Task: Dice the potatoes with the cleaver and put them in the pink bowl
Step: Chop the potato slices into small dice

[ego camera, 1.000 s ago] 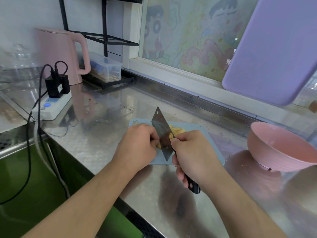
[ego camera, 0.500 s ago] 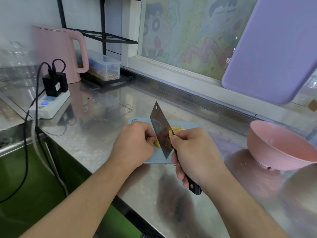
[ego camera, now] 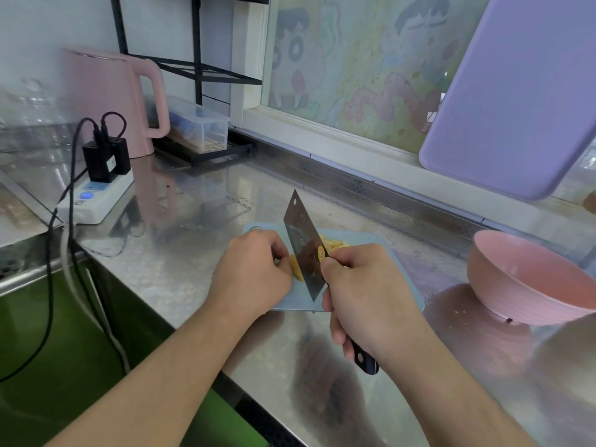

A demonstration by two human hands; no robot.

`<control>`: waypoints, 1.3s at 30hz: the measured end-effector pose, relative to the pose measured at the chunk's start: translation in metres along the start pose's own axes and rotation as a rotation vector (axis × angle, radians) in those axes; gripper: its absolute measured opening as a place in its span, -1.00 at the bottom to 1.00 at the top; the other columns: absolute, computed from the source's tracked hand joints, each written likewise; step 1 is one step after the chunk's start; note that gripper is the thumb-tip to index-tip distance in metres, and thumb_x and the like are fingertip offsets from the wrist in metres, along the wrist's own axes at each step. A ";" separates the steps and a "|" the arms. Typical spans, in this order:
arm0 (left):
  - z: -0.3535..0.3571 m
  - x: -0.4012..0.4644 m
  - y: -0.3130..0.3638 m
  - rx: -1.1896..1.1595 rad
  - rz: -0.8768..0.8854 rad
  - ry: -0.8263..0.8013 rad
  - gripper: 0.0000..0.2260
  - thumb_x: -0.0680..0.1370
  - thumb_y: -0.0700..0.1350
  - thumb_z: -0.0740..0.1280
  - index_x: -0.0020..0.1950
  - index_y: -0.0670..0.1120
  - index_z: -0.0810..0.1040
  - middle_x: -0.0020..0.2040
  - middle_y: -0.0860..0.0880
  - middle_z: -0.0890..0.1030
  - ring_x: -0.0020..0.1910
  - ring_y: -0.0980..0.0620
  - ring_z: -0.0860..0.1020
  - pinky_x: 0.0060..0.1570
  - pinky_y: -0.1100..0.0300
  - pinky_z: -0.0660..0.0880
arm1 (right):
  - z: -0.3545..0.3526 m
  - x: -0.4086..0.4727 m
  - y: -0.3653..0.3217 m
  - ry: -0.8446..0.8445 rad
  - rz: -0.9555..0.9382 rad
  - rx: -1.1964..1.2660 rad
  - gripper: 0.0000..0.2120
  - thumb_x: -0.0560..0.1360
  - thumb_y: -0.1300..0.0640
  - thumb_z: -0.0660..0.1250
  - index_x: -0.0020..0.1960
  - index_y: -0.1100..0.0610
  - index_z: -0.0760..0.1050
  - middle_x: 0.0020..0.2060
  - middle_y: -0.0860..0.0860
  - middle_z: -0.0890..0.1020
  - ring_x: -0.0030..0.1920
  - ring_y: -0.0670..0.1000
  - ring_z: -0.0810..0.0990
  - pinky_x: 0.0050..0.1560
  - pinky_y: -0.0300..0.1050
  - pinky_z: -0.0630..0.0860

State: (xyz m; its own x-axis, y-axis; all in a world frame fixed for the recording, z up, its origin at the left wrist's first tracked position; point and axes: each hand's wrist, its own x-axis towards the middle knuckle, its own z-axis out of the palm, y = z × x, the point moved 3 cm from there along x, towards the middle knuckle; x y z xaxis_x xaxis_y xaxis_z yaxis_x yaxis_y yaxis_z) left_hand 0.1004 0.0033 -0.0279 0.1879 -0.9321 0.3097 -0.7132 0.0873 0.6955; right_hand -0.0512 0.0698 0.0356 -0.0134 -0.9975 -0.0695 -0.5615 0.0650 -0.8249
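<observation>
A small light-blue cutting board (ego camera: 404,283) lies on the steel counter. On it, yellow potato strips (ego camera: 296,271) show just left of the cleaver blade (ego camera: 303,250), and cut pieces (ego camera: 333,244) lie behind it. My left hand (ego camera: 253,272) holds the strips down with curled fingers, hiding most of them. My right hand (ego camera: 364,291) grips the cleaver's black handle (ego camera: 364,361), blade edge down on the board. The pink bowl (ego camera: 529,279) stands to the right, tilted; I see nothing in it.
A pink kettle (ego camera: 109,98), a white power strip (ego camera: 96,198) with black plugs and cables, and a clear box (ego camera: 200,124) on a black rack stand at the back left. A purple board (ego camera: 516,91) leans by the window. The counter's front edge runs below my forearms.
The cleaver rose slightly half a second ago and is down on the potato strips again. Both hands stay in nearly the same place on the board.
</observation>
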 end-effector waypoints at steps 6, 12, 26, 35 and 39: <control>-0.001 0.000 0.001 -0.008 0.000 -0.008 -0.87 0.50 -0.13 0.41 -0.22 0.09 0.62 -0.23 0.16 0.62 -0.18 0.12 0.60 -0.12 0.03 0.65 | 0.002 0.001 0.002 0.002 0.016 -0.014 -0.68 0.66 0.17 0.12 -0.23 0.21 0.43 -0.53 0.21 0.45 -0.75 0.06 0.36 -0.61 -0.25 0.32; -0.002 -0.001 0.002 -0.015 0.000 -0.012 -0.88 0.50 -0.12 0.43 -0.21 0.07 0.63 -0.21 0.16 0.63 -0.17 0.13 0.60 -0.11 0.05 0.64 | 0.004 0.001 0.001 0.003 0.010 -0.044 -0.70 0.66 0.18 0.11 -0.21 0.20 0.44 -0.51 0.20 0.47 -0.75 0.05 0.37 -0.62 -0.25 0.34; -0.001 -0.002 0.004 0.028 -0.017 -0.063 -0.91 0.52 -0.09 0.48 -0.15 0.09 0.74 -0.30 0.20 0.60 -0.21 0.18 0.58 -0.27 0.26 0.49 | 0.004 0.004 -0.003 -0.059 0.067 -0.037 -0.86 0.67 0.18 0.09 -0.02 0.16 0.38 -0.57 0.19 0.45 -0.77 0.04 0.36 -0.62 -0.30 0.32; 0.000 -0.002 0.005 0.052 0.031 -0.052 -0.89 0.54 -0.14 0.47 -0.14 0.06 0.74 -0.29 0.19 0.57 -0.21 0.13 0.57 -0.21 0.20 0.51 | 0.006 0.000 0.002 -0.102 0.132 0.017 -0.81 0.71 0.13 0.07 -0.02 0.16 0.36 -0.62 0.15 0.45 -0.77 0.04 0.38 -0.64 -0.35 0.30; 0.000 -0.002 0.005 0.043 0.038 -0.050 -0.88 0.54 -0.14 0.47 -0.14 0.06 0.74 -0.25 0.17 0.62 -0.16 0.10 0.60 -0.12 0.13 0.60 | 0.006 -0.005 0.004 -0.130 0.178 0.046 -0.90 0.73 0.10 0.05 0.10 0.09 0.30 -0.72 0.08 0.40 -0.79 0.02 0.36 -0.67 -0.37 0.27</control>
State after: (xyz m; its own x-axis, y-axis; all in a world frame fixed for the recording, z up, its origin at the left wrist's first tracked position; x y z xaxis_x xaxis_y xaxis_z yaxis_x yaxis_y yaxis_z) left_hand 0.0963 0.0055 -0.0248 0.1272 -0.9449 0.3016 -0.7474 0.1086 0.6555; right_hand -0.0483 0.0750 0.0297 0.0000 -0.9583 -0.2857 -0.5210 0.2438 -0.8180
